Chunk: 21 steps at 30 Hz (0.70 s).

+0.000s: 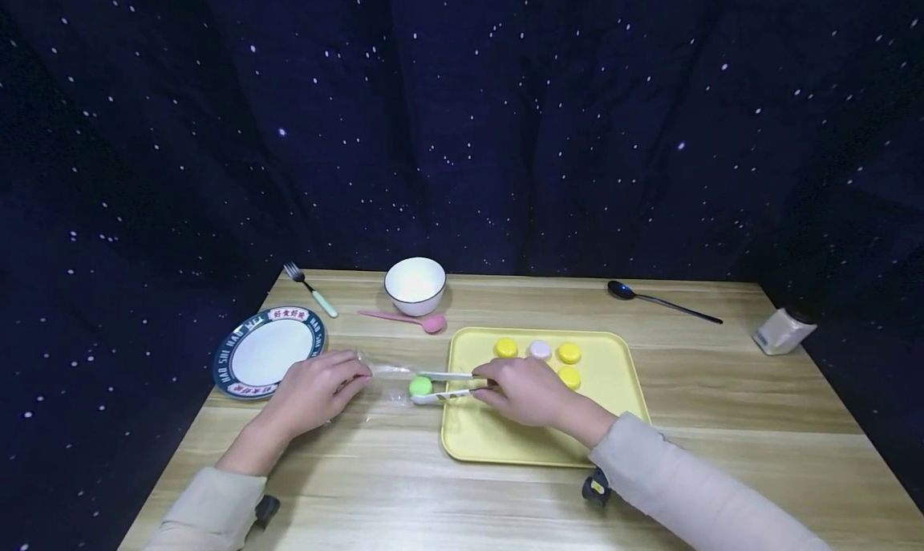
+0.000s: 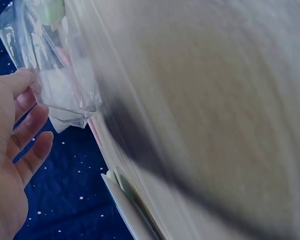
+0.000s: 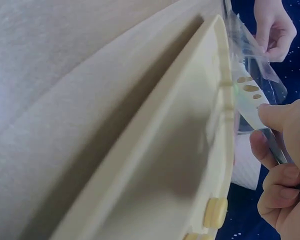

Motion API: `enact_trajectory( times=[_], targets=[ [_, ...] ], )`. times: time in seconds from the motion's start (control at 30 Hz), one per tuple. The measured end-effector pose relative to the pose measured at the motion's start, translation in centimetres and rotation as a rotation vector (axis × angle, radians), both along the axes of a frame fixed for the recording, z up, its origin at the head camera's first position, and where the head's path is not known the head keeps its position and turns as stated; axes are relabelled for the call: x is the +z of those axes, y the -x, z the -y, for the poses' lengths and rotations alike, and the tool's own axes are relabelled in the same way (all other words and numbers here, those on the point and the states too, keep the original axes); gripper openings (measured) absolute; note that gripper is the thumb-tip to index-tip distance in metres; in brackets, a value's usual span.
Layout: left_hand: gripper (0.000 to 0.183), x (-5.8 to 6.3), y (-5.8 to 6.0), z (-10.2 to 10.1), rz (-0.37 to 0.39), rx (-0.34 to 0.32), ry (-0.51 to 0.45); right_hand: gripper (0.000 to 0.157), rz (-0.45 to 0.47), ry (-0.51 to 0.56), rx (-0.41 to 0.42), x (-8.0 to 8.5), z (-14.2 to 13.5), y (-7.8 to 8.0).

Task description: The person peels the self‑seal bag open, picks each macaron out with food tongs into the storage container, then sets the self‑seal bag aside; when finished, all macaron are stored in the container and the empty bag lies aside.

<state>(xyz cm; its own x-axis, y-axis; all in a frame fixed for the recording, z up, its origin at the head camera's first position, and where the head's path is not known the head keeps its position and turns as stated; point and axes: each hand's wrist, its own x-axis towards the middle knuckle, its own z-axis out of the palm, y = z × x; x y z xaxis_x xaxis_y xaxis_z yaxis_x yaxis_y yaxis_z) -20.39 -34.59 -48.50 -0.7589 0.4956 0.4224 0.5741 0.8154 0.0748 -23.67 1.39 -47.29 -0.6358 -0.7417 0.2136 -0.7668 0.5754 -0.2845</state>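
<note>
My left hand pinches the edge of a clear plastic bag between thumb and forefinger. The bag hangs crinkled from those fingertips in the left wrist view. Over the left part of the yellow tray, my right hand grips white tongs by the handles. A green macaron sits between the tong tips, at the bag's opening. In the right wrist view the tongs have oval holes and overlap the bag. Three yellow macarons and a lilac one show on the tray.
To the left are a patterned plate and a fork. Behind the bag stand a white bowl and a pink spoon. A black spoon lies at the back right, near a dark-lidded jar.
</note>
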Motion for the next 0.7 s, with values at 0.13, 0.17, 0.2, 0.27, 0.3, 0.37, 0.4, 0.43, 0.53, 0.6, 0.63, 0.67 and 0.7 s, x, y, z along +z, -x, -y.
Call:
enact_trajectory(
  times=[0.13,0.17,0.2,0.27,0.3,0.37,0.4,0.43,0.53,0.6,0.63,0.67,0.7],
  targets=[
    [0.006,-0.1,0.0,0.1,0.000,0.005,0.004,0.030,-0.032,-0.022,-0.018,0.8,-0.4,-0.1],
    [0.006,0.0,0.0,0.2,0.002,0.005,0.005,0.030,-0.040,-0.025,-0.021,1.1,-0.6,-0.1],
    [0.007,0.0,0.0,0.2,0.004,0.007,0.004,0.030,-0.048,-0.023,-0.023,1.3,-0.9,-0.2],
    [0.007,0.0,0.0,0.2,0.006,0.008,0.002,0.029,-0.065,-0.018,-0.027,1.9,-1.7,-0.2],
    [0.007,0.0,0.0,0.2,0.006,0.007,0.003,0.029,-0.065,-0.012,-0.029,2.2,-2.2,-0.2],
    [0.006,0.0,0.1,0.2,0.006,0.003,0.002,0.029,-0.055,0.004,-0.034,2.6,-3.3,-0.2],
    [0.007,0.0,0.2,0.2,0.006,0.003,0.001,0.030,-0.048,0.014,-0.041,2.8,-3.9,-0.2],
    [0.007,-0.1,0.2,0.2,0.006,0.002,0.000,0.030,-0.042,0.021,-0.048,3.0,-4.5,-0.2],
    [0.008,-0.2,0.4,0.3,0.004,0.004,-0.004,0.032,-0.025,0.044,-0.088,3.2,-6.6,-0.1],
    [0.009,-0.2,0.4,0.4,-0.002,0.006,-0.006,0.032,-0.027,0.044,-0.116,3.0,-7.9,0.1],
    [0.009,-0.2,0.4,0.5,-0.006,0.008,-0.006,0.033,-0.027,0.044,-0.125,2.9,-8.6,0.2],
    [0.009,-0.1,0.4,0.5,-0.010,0.010,-0.005,0.032,-0.029,0.041,-0.134,2.8,-9.2,0.4],
    [0.008,-0.1,0.4,0.6,-0.014,0.011,-0.004,0.032,-0.031,0.037,-0.137,2.7,-9.7,0.4]
  ],
)
